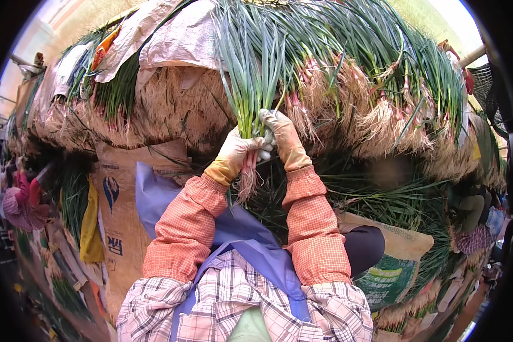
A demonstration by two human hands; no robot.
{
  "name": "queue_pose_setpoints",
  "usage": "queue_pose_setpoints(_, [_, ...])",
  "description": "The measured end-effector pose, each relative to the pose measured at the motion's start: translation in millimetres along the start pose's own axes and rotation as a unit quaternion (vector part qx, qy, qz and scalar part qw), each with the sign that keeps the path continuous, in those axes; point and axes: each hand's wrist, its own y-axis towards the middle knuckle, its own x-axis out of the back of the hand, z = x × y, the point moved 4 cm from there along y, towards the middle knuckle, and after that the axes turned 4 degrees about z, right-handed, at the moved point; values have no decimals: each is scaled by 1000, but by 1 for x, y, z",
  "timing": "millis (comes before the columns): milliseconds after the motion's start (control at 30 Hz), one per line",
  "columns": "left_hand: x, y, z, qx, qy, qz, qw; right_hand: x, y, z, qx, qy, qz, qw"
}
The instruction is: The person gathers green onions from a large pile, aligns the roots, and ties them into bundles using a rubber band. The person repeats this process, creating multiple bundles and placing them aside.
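Note:
Both my gloved hands hold one bunch of green onions (255, 85) upright in front of me. My left hand (235, 149) grips the bunch low, just above its pale roots that hang down. My right hand (284, 137) wraps the white stems from the right side, a little higher. The long green leaves fan upward from my hands. I wear tan gloves and orange checked sleeve covers.
A big heap of green onions (382, 97) with straw-coloured roots fills the upper half. Cardboard (117, 211) lies at my left, a printed sack (390, 268) at my right. A blue apron (245, 233) covers my lap. Another person's sleeve (17, 205) shows at far left.

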Motion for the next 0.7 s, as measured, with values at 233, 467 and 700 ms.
queue_pose_setpoints(233, [-2, -4, 10, 50, -69, 72, 994, 2, -18, -8, -42, 188, 79, 978])
queue_pose_setpoints(467, [-12, -5, 8, -18, -33, 5, 999, 11, -43, -2, 175, -24, -104, 979])
queue_pose_setpoints(700, [-5, 0, 2, -106, -122, -38, 986, 53, -103, 63, 477, 217, -155, 838])
